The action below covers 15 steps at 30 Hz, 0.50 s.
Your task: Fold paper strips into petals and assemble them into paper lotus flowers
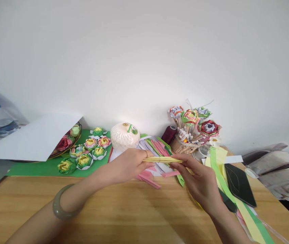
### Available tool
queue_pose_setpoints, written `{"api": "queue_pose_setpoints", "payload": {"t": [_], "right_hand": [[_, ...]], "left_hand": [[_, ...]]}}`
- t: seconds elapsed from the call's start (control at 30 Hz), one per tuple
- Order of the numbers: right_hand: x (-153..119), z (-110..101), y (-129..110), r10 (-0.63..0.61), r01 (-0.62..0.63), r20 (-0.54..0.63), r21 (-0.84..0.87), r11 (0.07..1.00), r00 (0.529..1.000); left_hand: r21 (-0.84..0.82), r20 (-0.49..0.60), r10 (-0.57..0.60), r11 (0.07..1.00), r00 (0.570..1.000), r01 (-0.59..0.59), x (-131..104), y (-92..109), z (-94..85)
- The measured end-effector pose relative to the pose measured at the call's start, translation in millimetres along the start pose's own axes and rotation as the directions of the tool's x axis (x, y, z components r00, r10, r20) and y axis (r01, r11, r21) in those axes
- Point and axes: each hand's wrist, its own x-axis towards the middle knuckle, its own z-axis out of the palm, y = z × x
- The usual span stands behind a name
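Between my two hands, above the wooden table (134, 210), stretches a thin bundle of yellow folded paper strips (161, 159). A fine line, perhaps a thread, crosses its middle. My left hand (131, 162) pinches the bundle's left end, and my right hand (197, 179) grips the right end between thumb and fingers. Behind and below the bundle lie pink folded paper strips (149, 179), with white and green ones among them. A dark red thread spool (169, 134) stands farther back.
Folded paper flowers (84, 161) sit on green card at left, beside a basket (77, 140) partly under white paper (40, 135). A white textured round object (125, 135) stands centre back. Paper flowers on sticks (191, 117) rise from a holder. Right: paper strips, a black tablet (239, 184).
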Motion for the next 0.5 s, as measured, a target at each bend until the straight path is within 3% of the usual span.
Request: {"api": "queue_pose_setpoints", "payload": {"t": [0.07,0.13,0.3,0.4,0.5], "right_hand": [[0,-1,0,-0.021,0.021,0.002,-0.006,1.000,1.000],[1,-2,0,-0.055,0.055,0.012,-0.027,0.998,0.998],[3,-6,-2,-0.194,0.197,0.060,-0.048,0.979,0.979],[5,-7,-4,-0.289,0.295,0.090,-0.054,0.954,0.953],[8,-8,-5,-0.367,0.375,0.116,-0.058,0.925,0.923]], "left_hand": [[-0.096,0.016,0.021,0.995,1.000,-0.019,-1,-2,-5.1],[-0.224,0.114,0.025,0.975,0.993,0.001,-2,-4,-11.8],[-0.555,0.316,0.065,0.822,0.947,0.129,-2,-14,-18.1],[-0.671,0.472,0.094,0.683,0.877,0.288,1,-19,-9.1],[-0.736,0.550,0.145,0.550,0.822,0.396,3,-21,2.6]]}}
